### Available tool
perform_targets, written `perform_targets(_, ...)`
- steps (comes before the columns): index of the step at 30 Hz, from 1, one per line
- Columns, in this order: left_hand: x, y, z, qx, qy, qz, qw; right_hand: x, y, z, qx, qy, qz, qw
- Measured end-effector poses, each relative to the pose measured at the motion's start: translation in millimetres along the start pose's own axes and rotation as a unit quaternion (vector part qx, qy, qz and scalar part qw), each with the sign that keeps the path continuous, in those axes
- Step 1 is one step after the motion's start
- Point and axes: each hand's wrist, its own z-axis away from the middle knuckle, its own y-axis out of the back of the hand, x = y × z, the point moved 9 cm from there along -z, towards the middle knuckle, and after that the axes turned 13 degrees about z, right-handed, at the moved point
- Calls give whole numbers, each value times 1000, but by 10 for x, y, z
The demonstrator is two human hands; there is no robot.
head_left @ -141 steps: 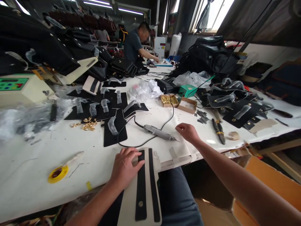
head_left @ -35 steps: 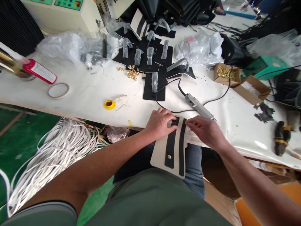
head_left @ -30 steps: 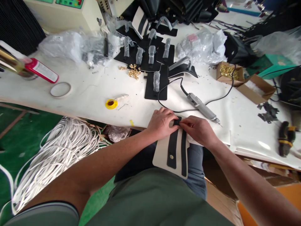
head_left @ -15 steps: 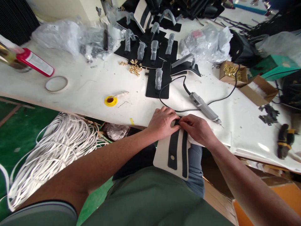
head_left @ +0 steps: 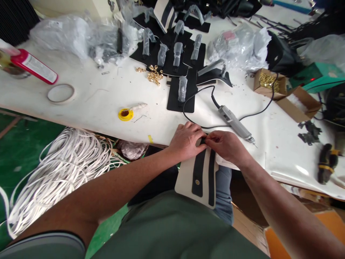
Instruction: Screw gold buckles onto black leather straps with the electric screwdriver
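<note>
A beige panel [head_left: 184, 178] with two black strips lies across my lap, its far end at the table edge. One black strip [head_left: 198, 166] carries a round metal snap near its lower end. My left hand [head_left: 186, 141] presses over the panel's far end, fingers bent and thumb on the strip. Close beside it, my right hand [head_left: 225, 144] pinches the dark upper end of that strip between thumb and forefinger. Exactly what lies between the fingertips is mostly hidden. Just beyond my right hand rests a grey electric screwdriver [head_left: 235, 124] with a black cable.
Black panels [head_left: 172, 102] with plastic-wrapped handles lie farther back, near gold fittings [head_left: 154, 76]. To the left are a yellow spool [head_left: 125, 114], a tape roll [head_left: 60, 93] and a red bottle [head_left: 36, 66]. Boxes [head_left: 270, 82] and pliers [head_left: 326, 163] sit right.
The view has shifted slightly. Both hands keep nearly the same place and grip on the panel; its near end looks a little lower.
</note>
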Motion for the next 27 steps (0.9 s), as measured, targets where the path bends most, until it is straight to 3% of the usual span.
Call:
perform_targets(4, -2, -4, 5, 0, 1, -3, 1000, 83, -38, -21, 7, -21, -6, 1000)
perform_targets(8, -2, 0, 9, 5, -1, 0, 1000, 217, -141, -69, -4, -28, -92, 995)
perform_targets(13, -7, -15, 15, -9, 4, -2, 1000, 241, -235, -234, -109, -36, -184, 976)
perform_targets(17, -15, 15, 10, -2, 18, -6, 1000, 135, -206, -325, -180, -18, -181, 967)
perform_targets(19, -15, 18, 5, 0, 18, -8, 1000, 97, -175, -308, -163, 0, -170, 972)
perform_targets(24, -7, 8, 4, 14, 9, -17, 1000, 116, -107, -100, -13, -4, -145, 989)
perform_targets(27, 2, 8, 16, 19, 6, -22, 1000, 89, -104, 6, 15, -5, -131, 991)
